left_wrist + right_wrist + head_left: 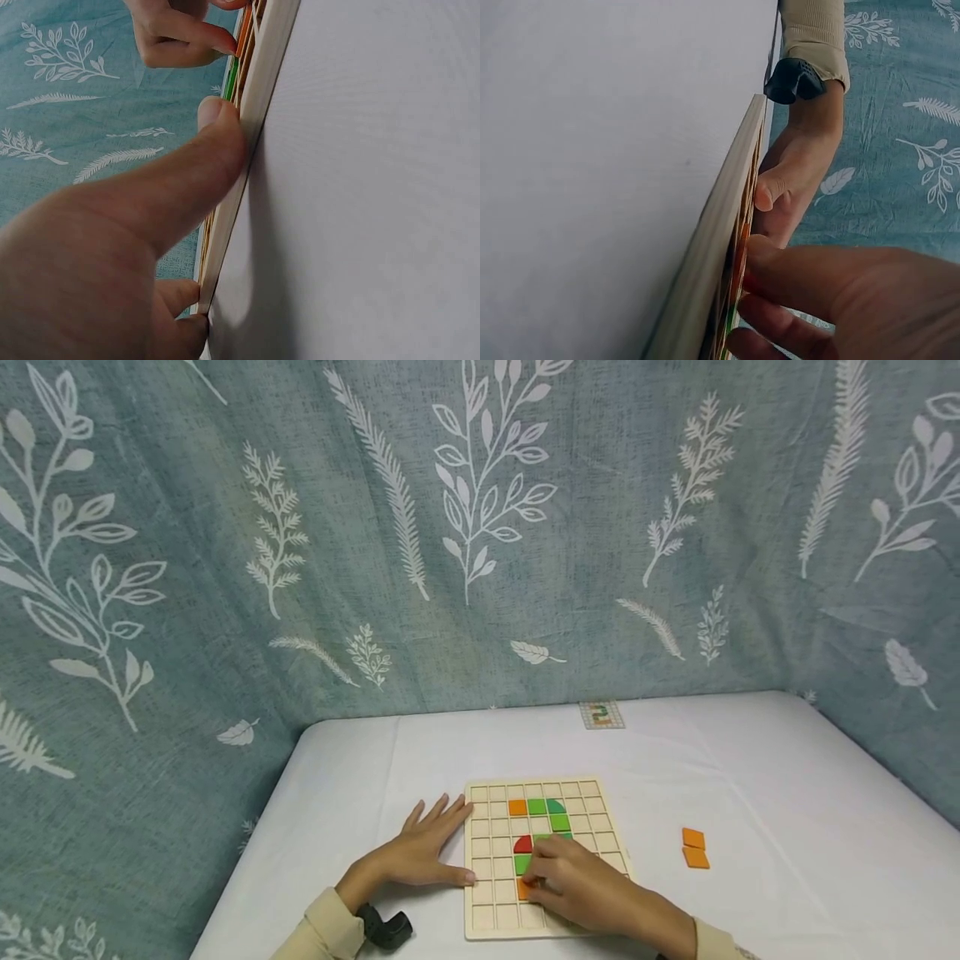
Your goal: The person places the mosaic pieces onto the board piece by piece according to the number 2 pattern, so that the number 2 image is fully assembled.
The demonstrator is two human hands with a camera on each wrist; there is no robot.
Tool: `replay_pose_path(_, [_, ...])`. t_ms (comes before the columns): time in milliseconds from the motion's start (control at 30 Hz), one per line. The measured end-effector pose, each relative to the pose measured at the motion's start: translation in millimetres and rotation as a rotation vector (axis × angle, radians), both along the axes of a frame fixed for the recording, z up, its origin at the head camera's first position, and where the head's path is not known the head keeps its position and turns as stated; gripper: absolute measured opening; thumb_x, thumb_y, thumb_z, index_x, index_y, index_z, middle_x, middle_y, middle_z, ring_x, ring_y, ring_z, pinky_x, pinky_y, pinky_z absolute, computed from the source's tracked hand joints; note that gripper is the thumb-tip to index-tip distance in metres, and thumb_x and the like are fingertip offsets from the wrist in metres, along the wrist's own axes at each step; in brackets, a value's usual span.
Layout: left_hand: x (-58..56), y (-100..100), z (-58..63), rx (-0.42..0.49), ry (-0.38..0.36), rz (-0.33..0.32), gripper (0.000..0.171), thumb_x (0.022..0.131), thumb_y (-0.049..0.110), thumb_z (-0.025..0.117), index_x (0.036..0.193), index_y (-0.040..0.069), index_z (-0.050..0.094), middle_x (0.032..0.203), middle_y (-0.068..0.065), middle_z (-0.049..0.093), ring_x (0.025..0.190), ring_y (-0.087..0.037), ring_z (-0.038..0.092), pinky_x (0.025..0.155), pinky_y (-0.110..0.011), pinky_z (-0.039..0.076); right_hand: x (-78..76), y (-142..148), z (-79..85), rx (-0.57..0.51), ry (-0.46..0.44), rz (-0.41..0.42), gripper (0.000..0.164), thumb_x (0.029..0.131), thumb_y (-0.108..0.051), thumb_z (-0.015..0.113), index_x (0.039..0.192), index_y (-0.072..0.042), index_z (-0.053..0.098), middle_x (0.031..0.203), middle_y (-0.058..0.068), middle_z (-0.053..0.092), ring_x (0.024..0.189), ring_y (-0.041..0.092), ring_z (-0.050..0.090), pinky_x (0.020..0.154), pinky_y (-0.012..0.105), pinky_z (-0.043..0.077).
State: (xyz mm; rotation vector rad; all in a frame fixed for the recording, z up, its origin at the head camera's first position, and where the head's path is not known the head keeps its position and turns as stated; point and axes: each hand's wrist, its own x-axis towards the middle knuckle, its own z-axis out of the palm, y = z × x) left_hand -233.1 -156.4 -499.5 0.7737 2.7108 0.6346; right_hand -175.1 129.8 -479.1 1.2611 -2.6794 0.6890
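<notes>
A pale wooden grid board lies on the table with coloured tiles in some squares. My left hand is spread at its left side, thumb and fingertips touching the edge; in the left wrist view the thumb presses on the rim. My right hand reaches over the lower middle, its curled fingers and thumb pinching an orange square tile at a grid square. Just above sit a green tile and a red quarter-round tile. The right hand covers part of the board.
Two loose orange tiles lie on the white table to the right of the board. A small pattern card sits at the table's back edge. Farther up the board are an orange tile and several green ones. A patterned curtain surrounds the table.
</notes>
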Motion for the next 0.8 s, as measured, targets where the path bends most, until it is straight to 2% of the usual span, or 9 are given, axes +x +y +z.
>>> replay_pose_path(200, [0.0,-2,-1.5,0.007,0.001,0.005,0.111,0.079,0.07,0.069,0.161,0.015,0.019,0.169,-0.005,0.013,0.157,-0.033,0.004,0.123,-0.061,-0.003,-2.7,7,13.8,-0.094,-0.082,-0.027,0.013,0.09,-0.014,0.075,0.103,-0.014,0.075,0.099,-0.007,0.064,0.087,0.003,0.059,0.073,0.018,0.054])
replay_pose_path(367, [-1.4,-1,-1.9,0.008,0.007,0.001,0.111,0.078,0.071,0.069,0.161,0.017,0.019,0.169,-0.004,0.013,0.157,-0.032,0.003,0.123,-0.061,-0.003,-6.7,29,24.1,-0.145,-0.091,-0.068,0.016,0.089,-0.01,0.074,0.104,-0.012,0.071,0.099,-0.002,0.068,0.087,0.002,0.061,0.073,0.021,0.056])
replay_pose_path(500, [-1.4,0,-2.6,0.004,0.007,0.004,0.111,0.078,0.071,0.07,0.161,0.016,0.019,0.169,-0.005,0.013,0.157,-0.032,0.004,0.123,-0.061,-0.003,-8.7,57,23.5,-0.174,-0.05,-0.104,0.015,0.089,-0.009,0.074,0.103,-0.011,0.07,0.098,-0.001,0.07,0.084,-0.002,0.06,0.069,0.021,0.055])
replay_pose_path(633, [-0.8,1,-2.4,0.008,0.005,0.002,0.111,0.079,0.07,0.07,0.161,0.015,0.02,0.169,-0.006,0.014,0.157,-0.033,0.005,0.123,-0.062,-0.003,-12.8,92,20.9,-0.198,0.039,-0.202,0.017,0.085,-0.004,0.076,0.101,-0.01,0.071,0.095,0.0,0.071,0.081,-0.004,0.061,0.065,0.02,0.055])
replay_pose_path(800, [-0.6,0,0.4,0.006,0.007,-0.005,0.111,0.079,0.07,0.07,0.161,0.015,0.019,0.169,-0.006,0.013,0.157,-0.034,0.005,0.123,-0.061,-0.003,-20.4,138,22.7,-0.203,0.034,-0.386,0.016,0.085,-0.007,0.078,0.1,-0.01,0.072,0.091,-0.006,0.071,0.078,-0.005,0.06,0.064,0.021,0.054])
